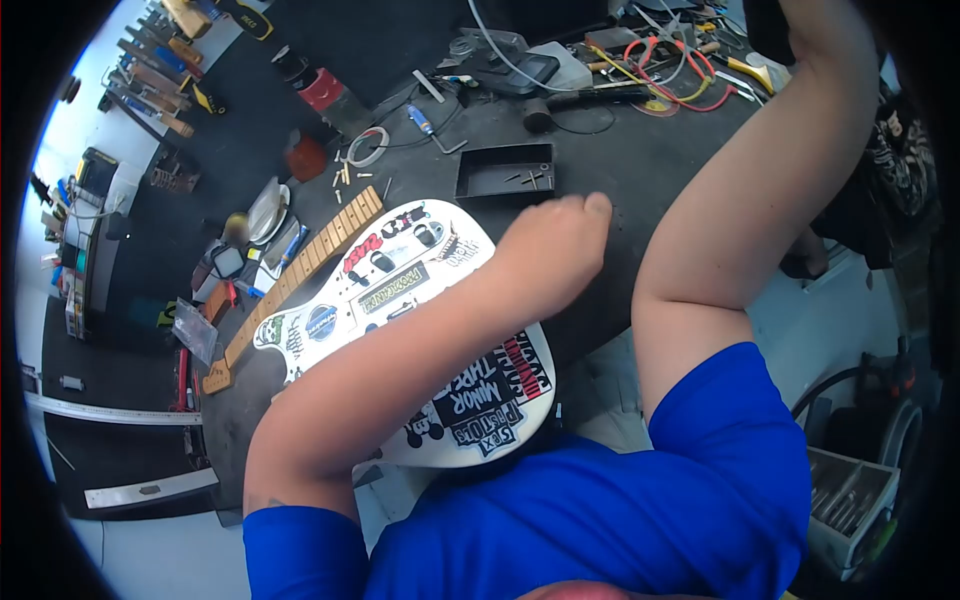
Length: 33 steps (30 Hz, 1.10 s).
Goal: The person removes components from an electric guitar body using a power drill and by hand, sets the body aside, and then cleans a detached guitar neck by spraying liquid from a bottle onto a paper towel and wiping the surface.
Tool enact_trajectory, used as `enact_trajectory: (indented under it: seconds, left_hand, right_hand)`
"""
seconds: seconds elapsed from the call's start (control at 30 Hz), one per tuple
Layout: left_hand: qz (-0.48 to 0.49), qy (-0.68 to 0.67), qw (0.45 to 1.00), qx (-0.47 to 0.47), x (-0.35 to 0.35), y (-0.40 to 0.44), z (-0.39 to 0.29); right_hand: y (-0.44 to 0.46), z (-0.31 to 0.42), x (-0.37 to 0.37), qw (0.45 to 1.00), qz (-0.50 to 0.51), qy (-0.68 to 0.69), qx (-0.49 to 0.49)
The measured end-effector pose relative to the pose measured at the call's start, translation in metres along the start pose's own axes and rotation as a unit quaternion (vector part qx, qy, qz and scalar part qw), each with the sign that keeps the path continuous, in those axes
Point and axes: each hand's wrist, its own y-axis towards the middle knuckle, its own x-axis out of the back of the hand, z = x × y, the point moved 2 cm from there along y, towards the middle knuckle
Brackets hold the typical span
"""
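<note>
A white electric guitar body [405, 275] covered in stickers lies on the dark bench. My left forearm crosses over it. My left hand [560, 240] is closed in a fist past the body's edge, close to the black tray [475, 190] with a few small screws in it. Whatever the fist holds, if anything, cannot be made out. A maple guitar neck [305, 262] lies along the body's far side, separate from it. My right arm stretches up toward the top right, its hand beyond the frame.
Cables and tools, including red-handled pliers [640, 50], crowd the bench's back right. A blue screwdriver [420, 120], a hex key [448, 146] and a roll of white tape [368, 148] lie behind the tray. Hand tools [150, 75] hang on the left wall. A drawer unit [850, 500] stands lower right.
</note>
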Motion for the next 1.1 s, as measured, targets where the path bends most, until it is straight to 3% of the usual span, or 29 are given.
enact_trajectory:
  seconds: [0.1,0.2,0.23,0.33,0.4,0.53,0.6,0.63,0.73,1.03,1.1]
  left_hand:
    - [-0.075,0.048,0.996,0.030,0.026,0.011,0.031]
    - [-0.129,0.024,0.986,0.103,0.059,-0.002,0.072]
    - [-0.140,-0.042,0.980,0.137,0.073,-0.016,0.079]
    - [-0.157,-0.213,0.940,0.217,0.119,-0.069,0.096]
    - [-0.163,-0.218,0.948,0.167,0.134,-0.113,0.113]
    - [-0.024,-0.164,0.942,0.291,0.149,-0.176,0.078]
    - [-0.015,-0.066,0.980,0.189,0.133,-0.196,0.059]
    - [0.014,-0.060,0.984,0.169,0.125,-0.198,0.050]
    - [-0.024,0.003,0.992,0.123,0.095,-0.190,0.033]
    - [-0.050,-0.037,0.976,0.210,0.086,-0.177,0.024]
    - [-0.147,-0.158,0.963,0.161,0.092,-0.187,0.040]
  right_hand:
    - [0.006,-0.025,0.014,0.978,0.085,0.150,0.115]
    - [0.010,-0.006,0.009,0.981,0.054,0.170,0.071]
    - [0.005,0.004,0.013,0.969,0.089,0.220,0.070]
    - [-0.004,0.002,0.014,0.985,0.075,0.127,0.089]
    - [-0.009,-0.003,0.012,0.989,0.077,0.089,0.094]
    - [-0.013,-0.008,0.006,0.990,0.082,0.064,0.093]
    - [-0.013,-0.009,0.005,0.991,0.080,0.054,0.094]
    - [-0.014,-0.008,0.003,0.991,0.080,0.050,0.094]
    - [-0.015,-0.007,0.000,0.991,0.084,0.034,0.096]
    - [-0.018,-0.002,-0.004,0.991,0.079,0.021,0.102]
    - [-0.019,-0.004,-0.005,0.992,0.080,0.018,0.101]
